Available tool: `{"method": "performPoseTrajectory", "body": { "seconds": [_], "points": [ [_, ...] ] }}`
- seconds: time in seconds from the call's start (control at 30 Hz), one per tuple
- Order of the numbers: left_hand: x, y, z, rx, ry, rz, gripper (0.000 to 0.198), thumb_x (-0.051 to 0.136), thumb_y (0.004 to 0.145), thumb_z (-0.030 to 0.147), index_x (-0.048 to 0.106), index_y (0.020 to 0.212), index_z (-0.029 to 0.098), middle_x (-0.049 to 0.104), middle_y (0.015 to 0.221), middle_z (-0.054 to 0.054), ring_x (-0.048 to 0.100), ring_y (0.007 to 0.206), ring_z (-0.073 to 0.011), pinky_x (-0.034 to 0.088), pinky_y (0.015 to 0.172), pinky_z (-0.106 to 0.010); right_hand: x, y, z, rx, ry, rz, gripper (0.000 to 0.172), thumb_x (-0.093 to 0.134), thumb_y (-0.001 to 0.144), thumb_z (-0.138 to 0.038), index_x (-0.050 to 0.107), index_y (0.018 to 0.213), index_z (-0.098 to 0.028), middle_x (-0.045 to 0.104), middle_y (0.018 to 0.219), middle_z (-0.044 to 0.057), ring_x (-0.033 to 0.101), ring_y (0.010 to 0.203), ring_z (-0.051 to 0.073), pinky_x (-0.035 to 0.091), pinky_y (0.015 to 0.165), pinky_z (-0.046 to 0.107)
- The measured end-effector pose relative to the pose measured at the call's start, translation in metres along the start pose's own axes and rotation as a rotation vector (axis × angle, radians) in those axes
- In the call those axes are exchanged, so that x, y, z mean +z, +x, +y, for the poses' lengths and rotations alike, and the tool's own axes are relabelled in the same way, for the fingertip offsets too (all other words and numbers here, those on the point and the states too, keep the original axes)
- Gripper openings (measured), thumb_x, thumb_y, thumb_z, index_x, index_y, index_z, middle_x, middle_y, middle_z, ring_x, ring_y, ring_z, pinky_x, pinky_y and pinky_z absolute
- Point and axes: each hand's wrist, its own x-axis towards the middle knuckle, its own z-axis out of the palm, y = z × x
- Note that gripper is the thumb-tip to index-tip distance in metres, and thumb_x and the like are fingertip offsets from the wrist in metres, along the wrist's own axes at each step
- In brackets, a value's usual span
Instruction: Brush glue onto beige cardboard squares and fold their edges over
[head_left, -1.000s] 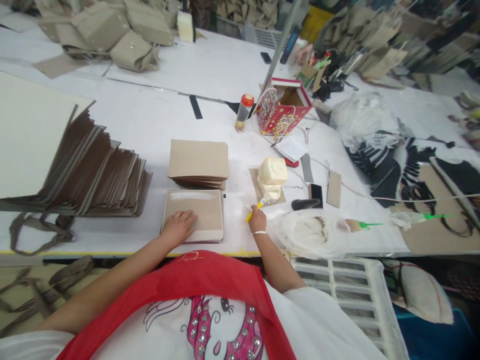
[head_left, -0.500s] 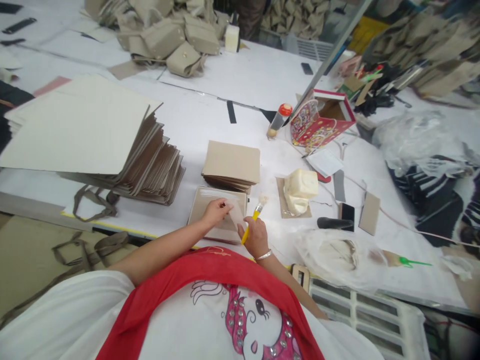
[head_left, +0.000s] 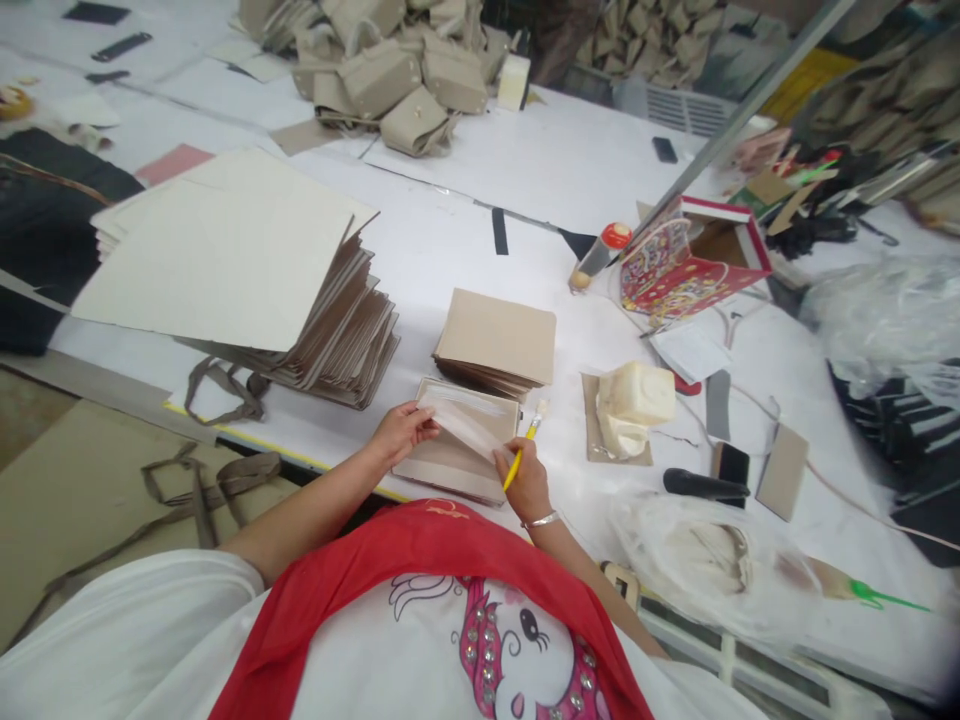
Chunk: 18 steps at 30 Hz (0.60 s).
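A pale, thin strip [head_left: 471,424] is stretched between my two hands, over a beige panel [head_left: 442,462] at the table's near edge. My left hand [head_left: 405,434] pinches the strip's left end. With its fingers closed, my right hand [head_left: 526,482] grips the other end and also holds a yellow-handled brush [head_left: 514,466], bristles pointing away from me. White streaks, perhaps glue, show along the panel's far part. Just beyond it lies a stack of beige panels [head_left: 496,335]. To the right, a cream-coloured plastic container [head_left: 637,393] stands on a piece of card.
A large stack of sheets [head_left: 225,250] rises on the left. Farther right stand a red paper bag [head_left: 694,262] and a red-capped bottle [head_left: 600,257]. A black-handled tool [head_left: 705,486] and a plastic bag [head_left: 675,540] lie at the right. Beige bags [head_left: 382,80] are piled at the back.
My hands have moved apart and the strip is now stretched out between them, where before it hung nearer my right hand. The whole view has shifted, so the table appears farther right.
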Motion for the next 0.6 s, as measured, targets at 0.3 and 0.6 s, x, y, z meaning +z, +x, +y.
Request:
{"method": "performPoseTrajectory", "body": {
  "seconds": [0.3,0.6],
  "points": [
    [-0.020,0.043,-0.006,0.213,0.743,0.271,0.028,0.057,0.072,0.041,0.057,0.062,0.015,0.044,0.045,0.005,0.042,0.044,-0.0093,0.031,0.043,-0.021,0.022,0.048,0.018,0.086,-0.044,0.151,0.031,0.042,0.084,-0.044,0.043,0.098,-0.016,0.058,0.080,0.006,0.057,0.067,0.017,0.042,0.060,0.028],
    [-0.020,0.064,0.001,0.277,0.997,0.346,0.022,0.057,0.072,0.035,0.060,0.062,0.015,0.053,0.055,0.001,0.048,0.057,-0.0127,0.032,0.056,-0.023,0.040,0.070,0.028,0.211,0.000,0.143,0.031,0.043,0.082,-0.041,0.043,0.100,-0.016,0.059,0.081,0.006,0.058,0.069,0.019,0.041,0.064,0.029]
  ]
}}
